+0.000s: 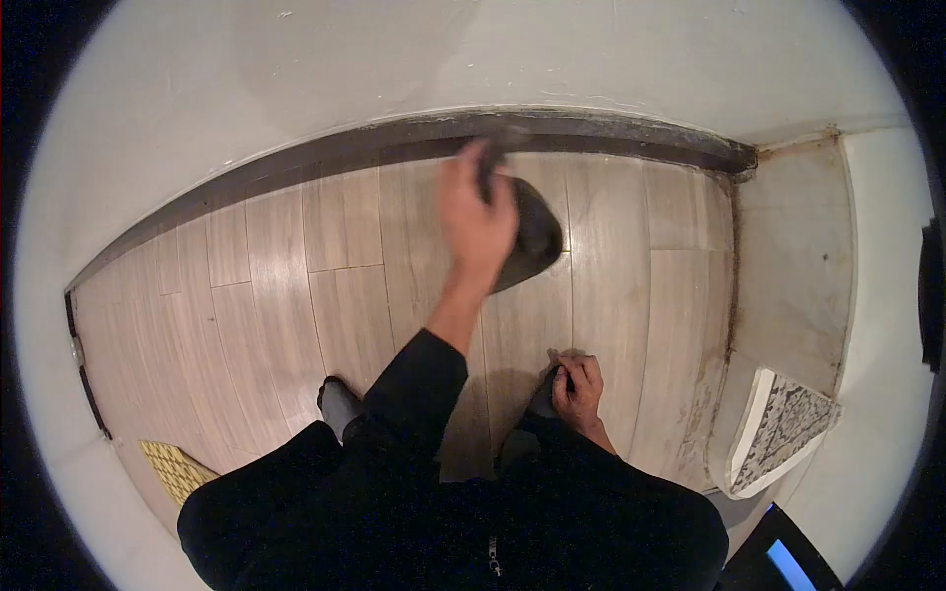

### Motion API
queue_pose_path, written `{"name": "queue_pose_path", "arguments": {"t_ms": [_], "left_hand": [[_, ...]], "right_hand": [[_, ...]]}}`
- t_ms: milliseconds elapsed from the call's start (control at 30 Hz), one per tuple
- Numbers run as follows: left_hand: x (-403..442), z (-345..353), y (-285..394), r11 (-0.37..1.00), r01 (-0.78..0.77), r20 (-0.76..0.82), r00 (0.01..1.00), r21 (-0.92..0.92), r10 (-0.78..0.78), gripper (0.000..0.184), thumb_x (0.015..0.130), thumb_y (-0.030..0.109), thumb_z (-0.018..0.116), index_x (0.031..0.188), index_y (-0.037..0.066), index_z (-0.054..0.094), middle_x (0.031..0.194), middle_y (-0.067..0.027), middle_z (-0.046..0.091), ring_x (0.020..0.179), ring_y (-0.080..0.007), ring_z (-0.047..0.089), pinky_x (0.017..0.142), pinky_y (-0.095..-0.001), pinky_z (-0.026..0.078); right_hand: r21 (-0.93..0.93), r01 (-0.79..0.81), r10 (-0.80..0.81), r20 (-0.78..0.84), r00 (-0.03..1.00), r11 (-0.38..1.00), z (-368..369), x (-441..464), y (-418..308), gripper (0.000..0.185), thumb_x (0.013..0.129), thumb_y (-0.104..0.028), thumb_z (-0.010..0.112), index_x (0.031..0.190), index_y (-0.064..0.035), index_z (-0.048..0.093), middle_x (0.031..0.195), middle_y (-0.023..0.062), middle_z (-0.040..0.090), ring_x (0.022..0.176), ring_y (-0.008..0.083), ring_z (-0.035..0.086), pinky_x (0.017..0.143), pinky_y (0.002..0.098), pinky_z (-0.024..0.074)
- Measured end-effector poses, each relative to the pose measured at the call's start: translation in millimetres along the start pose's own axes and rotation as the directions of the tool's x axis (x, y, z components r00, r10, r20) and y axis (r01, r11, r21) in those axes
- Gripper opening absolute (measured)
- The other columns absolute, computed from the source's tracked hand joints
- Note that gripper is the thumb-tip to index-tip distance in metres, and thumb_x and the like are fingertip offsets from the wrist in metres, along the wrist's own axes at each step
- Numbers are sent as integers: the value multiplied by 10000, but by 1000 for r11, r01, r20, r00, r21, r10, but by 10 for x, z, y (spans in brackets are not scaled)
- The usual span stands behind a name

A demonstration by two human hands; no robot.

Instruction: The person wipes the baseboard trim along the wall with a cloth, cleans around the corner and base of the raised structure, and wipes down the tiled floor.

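Note:
My left hand [478, 222] is stretched forward near the wall's base. Its fingers close around the narrow part of a dark object [535, 234] with a broad, rounded end. Motion blur hides the object's exact kind. Above the floor, beside my right foot in a grey sock [545, 394], is my right hand [581, 387]. The right fingers are curled together, and whatever may be between them is hidden. My other foot [339, 402], also in a grey sock, stands to the left.
Wood-look floor tiles [345, 227] run up to a dark baseboard [631, 138] under a white wall [394, 59]. A stained ledge [788, 256] borders the right side. A white-edged, speckled block [788, 433] leans there, near a dark device [783, 557] with a blue screen. A yellow patterned piece [177, 470] lies at left.

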State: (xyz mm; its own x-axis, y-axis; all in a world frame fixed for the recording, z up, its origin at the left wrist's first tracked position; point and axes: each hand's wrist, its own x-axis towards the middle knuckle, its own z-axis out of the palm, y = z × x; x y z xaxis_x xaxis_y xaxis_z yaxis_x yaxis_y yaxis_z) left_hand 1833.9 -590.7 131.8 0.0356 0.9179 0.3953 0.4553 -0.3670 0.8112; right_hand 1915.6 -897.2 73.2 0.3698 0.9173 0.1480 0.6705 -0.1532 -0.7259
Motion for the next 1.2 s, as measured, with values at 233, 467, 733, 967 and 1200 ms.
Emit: {"name": "queue_pose_path", "arguments": {"t_ms": [233, 467, 733, 967, 1200], "left_hand": [[388, -322, -532, 900, 133, -34, 991, 416, -131, 420, 872, 124, 638, 1274, 18, 577, 1165, -231, 552, 1013, -436, 608, 858, -492, 518], [212, 285, -89, 911, -53, 329, 940, 410, -94, 501, 823, 120, 650, 1317, 70, 586, 1175, -219, 538, 894, -420, 660, 756, -497, 572], [275, -36, -186, 855, -7, 257, 955, 519, -148, 523, 837, 139, 637, 1355, 97, 574, 1125, -192, 556, 829, -402, 661, 715, -483, 567], [257, 164, -136, 848, 8, 277, 944, 530, -182, 600, 846, 117, 636, 1416, 8, 486, 1133, -179, 507, 846, -374, 666, 720, -470, 574], [129, 746, 230, 902, -100, 448, 887, 420, -111, 608, 817, 110, 632, 1400, 11, 491, 1177, -193, 506, 859, -384, 675, 699, -474, 584]], "right_hand": [[23, 43, -44, 25, 999, 999, -5, 66, -12, 298, 785, 41, 620, 1057, -42, 707, 907, 141, 651, 836, 312, 618, 743, 391, 522], [-17, -10, 11, 61, 998, 1000, 24, -2, 39, 312, 762, 46, 622, 1051, -36, 706, 915, 138, 655, 841, 308, 621, 750, 385, 522], [-16, -6, 6, 8, 1000, 1000, 32, 17, 18, 351, 749, 53, 629, 1069, -66, 711, 939, 140, 657, 859, 316, 632, 765, 393, 533], [1, -7, 6, 73, 997, 1000, 2, 24, 51, 351, 760, 39, 623, 1083, -71, 703, 958, 132, 656, 887, 321, 633, 787, 403, 535], [19, 41, -42, 92, 995, 999, -33, 138, -9, 345, 763, 61, 623, 1084, -37, 703, 888, 126, 622, 820, 306, 601, 720, 384, 502]]}}
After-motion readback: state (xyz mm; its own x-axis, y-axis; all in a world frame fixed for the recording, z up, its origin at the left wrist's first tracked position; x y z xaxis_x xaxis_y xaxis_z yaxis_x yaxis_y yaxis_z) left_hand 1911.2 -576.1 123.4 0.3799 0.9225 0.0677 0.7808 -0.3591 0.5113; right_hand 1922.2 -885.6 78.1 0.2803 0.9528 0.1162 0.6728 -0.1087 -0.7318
